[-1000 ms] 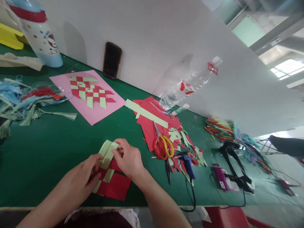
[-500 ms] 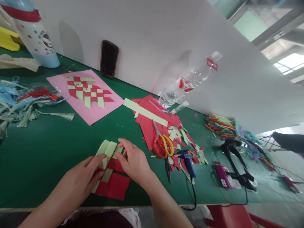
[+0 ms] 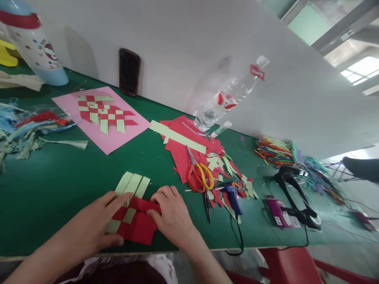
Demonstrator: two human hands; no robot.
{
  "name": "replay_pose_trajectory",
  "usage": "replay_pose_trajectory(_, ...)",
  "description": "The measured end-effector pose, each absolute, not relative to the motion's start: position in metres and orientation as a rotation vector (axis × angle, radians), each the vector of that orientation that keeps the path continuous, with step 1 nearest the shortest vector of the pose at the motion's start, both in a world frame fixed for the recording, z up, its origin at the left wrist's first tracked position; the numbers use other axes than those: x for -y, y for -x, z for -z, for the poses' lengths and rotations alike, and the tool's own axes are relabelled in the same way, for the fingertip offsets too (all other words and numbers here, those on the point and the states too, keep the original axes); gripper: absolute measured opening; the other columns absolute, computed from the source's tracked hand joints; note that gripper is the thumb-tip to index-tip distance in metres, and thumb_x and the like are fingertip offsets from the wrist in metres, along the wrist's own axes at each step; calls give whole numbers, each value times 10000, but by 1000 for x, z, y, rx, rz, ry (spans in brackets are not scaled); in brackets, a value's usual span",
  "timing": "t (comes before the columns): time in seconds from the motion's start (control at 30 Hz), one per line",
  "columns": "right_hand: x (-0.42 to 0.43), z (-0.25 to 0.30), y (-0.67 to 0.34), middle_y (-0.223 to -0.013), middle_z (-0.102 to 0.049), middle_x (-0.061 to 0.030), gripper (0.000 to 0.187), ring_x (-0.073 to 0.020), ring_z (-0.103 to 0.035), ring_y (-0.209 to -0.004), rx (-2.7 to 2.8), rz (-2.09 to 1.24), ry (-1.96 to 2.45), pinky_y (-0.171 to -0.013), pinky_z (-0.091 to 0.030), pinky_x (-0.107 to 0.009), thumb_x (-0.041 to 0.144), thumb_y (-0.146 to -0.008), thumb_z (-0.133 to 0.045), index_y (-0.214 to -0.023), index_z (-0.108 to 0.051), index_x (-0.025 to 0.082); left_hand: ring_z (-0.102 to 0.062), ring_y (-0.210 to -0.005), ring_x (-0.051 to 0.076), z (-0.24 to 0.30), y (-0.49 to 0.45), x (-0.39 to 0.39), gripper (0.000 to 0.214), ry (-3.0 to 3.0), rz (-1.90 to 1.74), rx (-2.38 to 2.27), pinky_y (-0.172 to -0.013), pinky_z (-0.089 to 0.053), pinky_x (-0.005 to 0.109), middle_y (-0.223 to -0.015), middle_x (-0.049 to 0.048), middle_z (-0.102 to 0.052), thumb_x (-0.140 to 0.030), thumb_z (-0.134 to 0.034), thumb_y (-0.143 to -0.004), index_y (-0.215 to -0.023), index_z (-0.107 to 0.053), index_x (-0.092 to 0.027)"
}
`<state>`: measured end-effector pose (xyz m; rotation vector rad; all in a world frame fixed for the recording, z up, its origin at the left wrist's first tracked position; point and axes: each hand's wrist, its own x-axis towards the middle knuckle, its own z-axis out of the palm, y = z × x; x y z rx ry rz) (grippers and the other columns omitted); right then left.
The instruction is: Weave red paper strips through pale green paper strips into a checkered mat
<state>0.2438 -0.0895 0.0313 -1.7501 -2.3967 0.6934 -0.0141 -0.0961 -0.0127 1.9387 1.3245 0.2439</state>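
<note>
Head view: right grip (image 3: 170, 209) pinches the red strip (image 3: 143, 204), which runs leftward from it. Left grip (image 3: 96, 217) spreads over the weave (image 3: 129, 215).

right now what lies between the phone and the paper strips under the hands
The pink sheet with its woven piece, then green tabletop, in the head view.

The left arm (image 3: 40, 256) and right arm (image 3: 204, 258) are bare and reach up from the bottom. The left hand (image 3: 94, 221) lies flat-ish, thumb apart from its fingers. The right hand (image 3: 173, 213) is curled. The 2 hands don't touch.
</note>
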Motion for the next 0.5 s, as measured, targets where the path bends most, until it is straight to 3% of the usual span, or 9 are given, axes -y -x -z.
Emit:
replay_pose_trajectory(0.37,95,-30,-246,-1110,-682,-60,118,-264,-605,-1027,2421,-641,1698,-886,-524,-422,244,-946,-790,-1005,-689,228,-711,-1149,315,20,12,101,695,-1983,-184,-1354,-917,-586,413,-1315,102,-691,-307,-715,-813,-1495,-579,-315)
replay_pose_trajectory(0.5,95,-31,-245,-1103,-690,-63,111,-270,-615,-1032,2405,-645,1728,-886,-536,-426,218,-939,-792,-996,-696,220,-694,-1186,324,16,13,102,836,-2013,-175,-1343,-942,-583,413,-1339,89,-681,-216,-775,-712,-1511,-560,-330)
